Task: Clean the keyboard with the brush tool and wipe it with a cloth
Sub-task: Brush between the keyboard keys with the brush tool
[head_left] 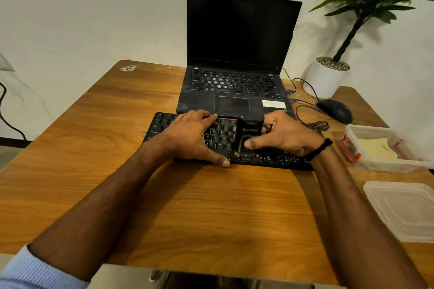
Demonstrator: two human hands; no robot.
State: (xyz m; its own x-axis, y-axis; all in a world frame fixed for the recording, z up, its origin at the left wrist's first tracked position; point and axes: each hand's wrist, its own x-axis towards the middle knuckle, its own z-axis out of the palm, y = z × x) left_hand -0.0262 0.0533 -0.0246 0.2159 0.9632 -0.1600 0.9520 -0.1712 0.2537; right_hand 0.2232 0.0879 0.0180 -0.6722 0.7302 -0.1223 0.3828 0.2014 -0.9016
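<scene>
**Brushing stage: we brace the keyboard (222, 134) and work the brush tool (249, 130) over its keys.**

Nearest, at 4 o'clock, a clear lid (404, 209) lies on the table (187, 206), set aside so that the container (387, 167) at 3 o'clock is open. The yellow cloth (375, 149) waits inside it, unused. At centre our left hand (190, 138) lies on the keyboard, fingers straight and spread and thumb over the near edge, apparently to stop it sliding. Our right hand (286, 136) curls fingers and thumb round the black brush tool, which stands on the middle keys. Beyond, at 12 o'clock, the laptop (234, 42) stands open, with a mouse (335, 110) at 2 o'clock.
</scene>
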